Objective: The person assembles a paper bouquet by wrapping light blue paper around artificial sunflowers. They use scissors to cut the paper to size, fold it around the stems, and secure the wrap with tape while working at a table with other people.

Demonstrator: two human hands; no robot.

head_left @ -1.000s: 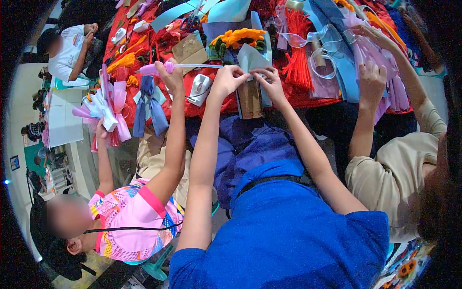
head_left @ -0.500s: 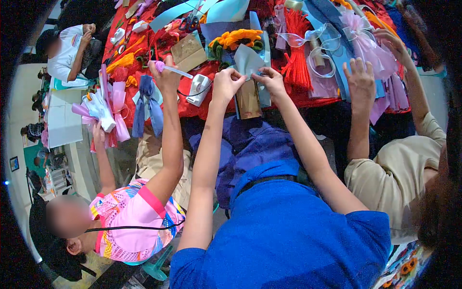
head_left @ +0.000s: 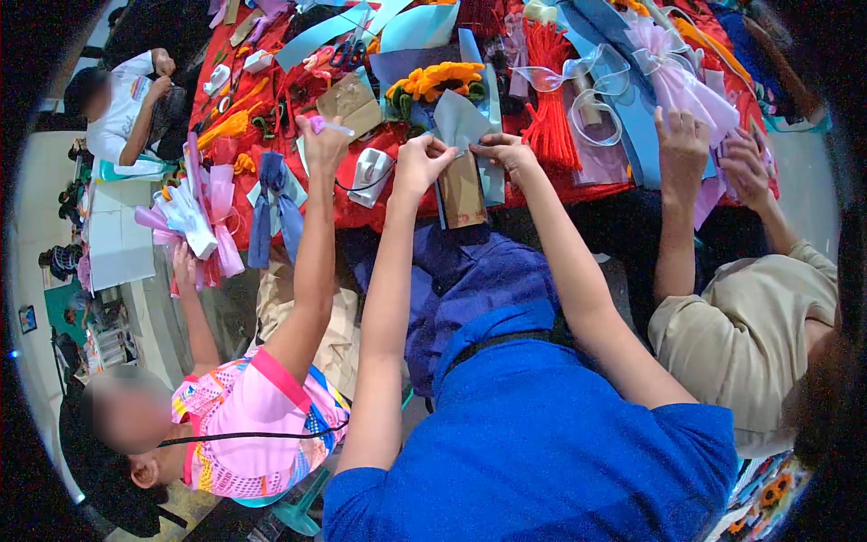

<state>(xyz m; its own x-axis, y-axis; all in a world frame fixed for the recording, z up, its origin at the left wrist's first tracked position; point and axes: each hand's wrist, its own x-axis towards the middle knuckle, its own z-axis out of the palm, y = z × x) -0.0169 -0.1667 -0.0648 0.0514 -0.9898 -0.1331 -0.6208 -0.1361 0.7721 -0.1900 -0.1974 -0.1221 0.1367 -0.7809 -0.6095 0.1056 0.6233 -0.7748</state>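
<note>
My left hand (head_left: 426,163) is closed in a pinch on the left edge of a small grey-blue wrapping sheet (head_left: 459,116). On the other side, my right hand (head_left: 506,154) pinches the same sheet low at its right edge. The sheet stands up, creased, over a brown cardboard piece (head_left: 462,191) at the table's near edge. Just beyond it lies an orange fuzzy-wire sunflower (head_left: 437,81) with dark green parts, on blue wrapping paper. The sheet partly hides the paper under the flower.
Left, a co-worker's hand (head_left: 323,144) holds a purple-and-white tool near a white corded device (head_left: 370,177). Right, another person's hands touch a pink wrapped bouquet (head_left: 685,90). Red fuzzy stems (head_left: 547,99), scissors (head_left: 347,54) and a cardboard scrap (head_left: 352,105) lie on the red-covered table (head_left: 397,135).
My hands keep their pinch on the sheet and barely shift. The right neighbour's hands have moved in to the bouquet. The left co-worker's tool has turned, its pale stick now foreshortened.
</note>
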